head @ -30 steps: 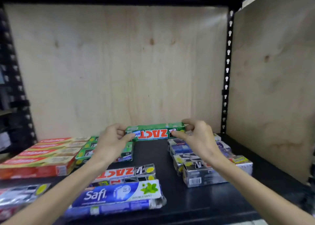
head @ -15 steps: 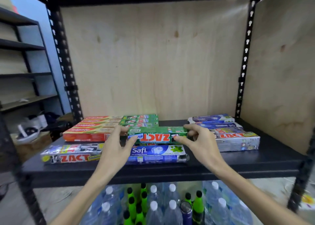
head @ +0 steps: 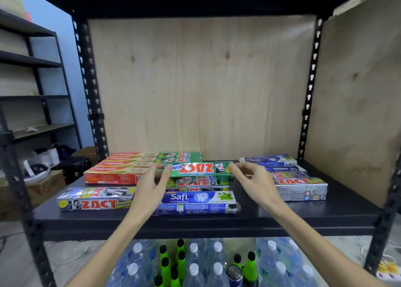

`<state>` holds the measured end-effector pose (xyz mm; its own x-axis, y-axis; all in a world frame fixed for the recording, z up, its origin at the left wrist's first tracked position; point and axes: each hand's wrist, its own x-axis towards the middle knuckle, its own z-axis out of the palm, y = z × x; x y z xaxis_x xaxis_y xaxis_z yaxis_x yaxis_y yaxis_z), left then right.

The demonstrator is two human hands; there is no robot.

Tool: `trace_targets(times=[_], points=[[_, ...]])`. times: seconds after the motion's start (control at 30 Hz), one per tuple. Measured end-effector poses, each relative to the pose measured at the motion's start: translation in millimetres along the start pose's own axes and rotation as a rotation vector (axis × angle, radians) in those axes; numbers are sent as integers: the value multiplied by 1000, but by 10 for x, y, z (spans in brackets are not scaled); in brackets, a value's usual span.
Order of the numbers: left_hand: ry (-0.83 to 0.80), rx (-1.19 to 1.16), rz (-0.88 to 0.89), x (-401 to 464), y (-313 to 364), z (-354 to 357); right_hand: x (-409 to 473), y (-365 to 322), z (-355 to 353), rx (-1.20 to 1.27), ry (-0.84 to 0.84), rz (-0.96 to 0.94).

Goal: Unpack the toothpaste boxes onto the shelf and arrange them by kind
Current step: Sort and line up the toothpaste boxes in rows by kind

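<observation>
A green Zact toothpaste box (head: 198, 169) is held level above the middle of the black shelf (head: 260, 217), its print upside down. My left hand (head: 149, 186) pinches its left end and my right hand (head: 251, 182) pinches its right end. Under it lie more Zact boxes (head: 195, 181). Red Colgate boxes (head: 121, 167) lie at the back left, with green Zact boxes (head: 180, 156) beside them. A silver Zact Smokers pack (head: 95, 198) lies front left, a blue Safi pack (head: 197, 201) front centre. Blue Safi packs (head: 271, 161) and a silver Zact pack (head: 301, 188) lie on the right.
Plywood panels (head: 201, 87) close the back and right side of the bay. Black perforated posts (head: 91, 91) stand at its corners. Water bottles and green bottles (head: 195, 262) crowd the level below. Another rack (head: 32, 80) stands to the left, with cardboard boxes on the floor.
The camera has pulled back and dropped, so the shelf's front edge and the bottles below come into view. Both hands keep hold of the green Zact box, now nearer the shelf's middle.
</observation>
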<state>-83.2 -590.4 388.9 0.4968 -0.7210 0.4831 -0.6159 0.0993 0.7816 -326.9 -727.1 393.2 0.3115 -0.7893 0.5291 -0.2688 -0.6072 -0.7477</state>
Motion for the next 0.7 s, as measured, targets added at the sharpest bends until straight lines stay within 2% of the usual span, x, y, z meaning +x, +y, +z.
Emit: trace_targets(times=[0.13,0.27,0.37,0.5,0.6,0.7], points=[[59,-26,-44,57,17,58,22,116,83,7,-53,-34],[64,-28,-83,152,-98,85,86,169,130,70,-26,-36],[-4,-176,-144,146,-146,110,95,187,159,63,-29,-44],[-31,-378,-101,123,-208,94,102,193,189,63,-12,-43],[1,-424,-60,124,-212,68,139,150,215,22,3,-50],[21,-442,-105,153,-188,82,201,119,226,-47,14,-58]])
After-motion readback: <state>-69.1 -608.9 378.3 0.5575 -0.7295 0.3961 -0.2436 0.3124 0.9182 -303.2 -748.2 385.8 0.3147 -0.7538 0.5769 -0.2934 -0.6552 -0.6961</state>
